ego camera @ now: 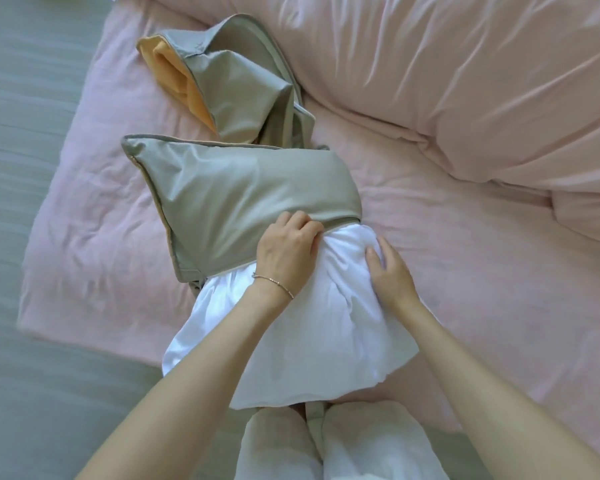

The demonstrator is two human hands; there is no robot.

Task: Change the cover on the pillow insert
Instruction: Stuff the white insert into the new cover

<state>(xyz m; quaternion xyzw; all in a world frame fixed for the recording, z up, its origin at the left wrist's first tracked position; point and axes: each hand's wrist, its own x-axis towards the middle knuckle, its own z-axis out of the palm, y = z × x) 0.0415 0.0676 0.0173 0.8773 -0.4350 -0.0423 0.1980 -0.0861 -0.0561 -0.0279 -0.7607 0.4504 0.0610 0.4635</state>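
A white pillow insert [291,341] lies on the pink bed, its far half inside a grey-green cover [229,199] with a piped edge. My left hand [286,251] grips the cover's open edge where it meets the insert, fingers curled over the fabric. My right hand [390,271] presses on the bunched right side of the insert near the opening, thumb raised and fingers mostly straight. A second cover [236,98], grey outside and orange inside, lies crumpled just beyond.
The pink sheet [94,216] spreads around the pillow, with a thick pink duvet [465,81] heaped at the back right. The bed's left edge drops to a grey floor [21,393]. My legs in white trousers [326,445] are at the bottom.
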